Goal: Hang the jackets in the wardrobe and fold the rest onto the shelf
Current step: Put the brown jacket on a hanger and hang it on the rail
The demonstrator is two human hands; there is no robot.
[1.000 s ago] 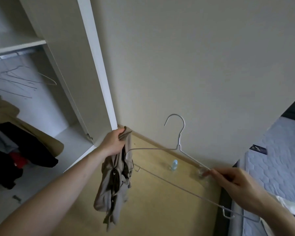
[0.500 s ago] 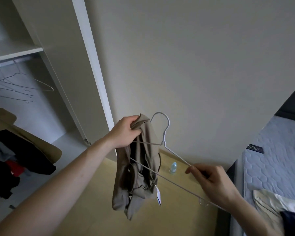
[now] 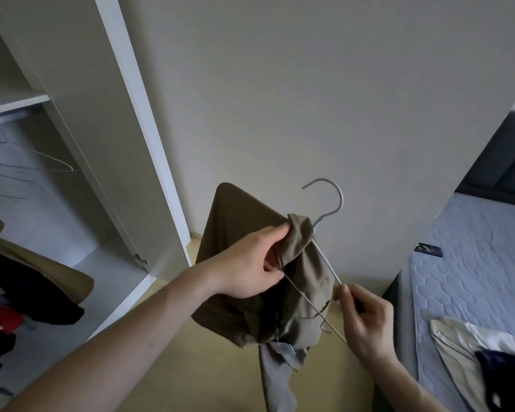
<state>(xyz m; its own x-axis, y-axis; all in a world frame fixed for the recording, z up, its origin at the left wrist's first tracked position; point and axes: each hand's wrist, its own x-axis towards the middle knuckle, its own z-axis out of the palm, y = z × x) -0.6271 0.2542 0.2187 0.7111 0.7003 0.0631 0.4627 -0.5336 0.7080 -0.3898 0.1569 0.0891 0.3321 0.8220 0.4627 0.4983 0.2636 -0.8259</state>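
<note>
**Threading the Hanger into the Jacket**

Currently I have the tan jacket (image 3: 250, 292) raised in front of the wall, just right of the open wardrobe (image 3: 125, 162) and above the floor. My left hand (image 3: 250, 269) pinches its collar edge with curled fingers (image 3: 275, 233). My right hand (image 3: 366, 316) pinches the near arm of the wire hanger (image 3: 324, 260).

Procedure, as I judge it: keep the collar opening spread, feed one hanger arm fully into a shoulder, then work the other shoulder on. Keep the cloth from snagging on the small notch near the hanger's lower end.

Orientation: the hanger's long axis runs diagonally, its hook pointing up and away toward the wall, its bar end down toward me. The jacket hangs bunched, long axis roughly vertical.
</note>
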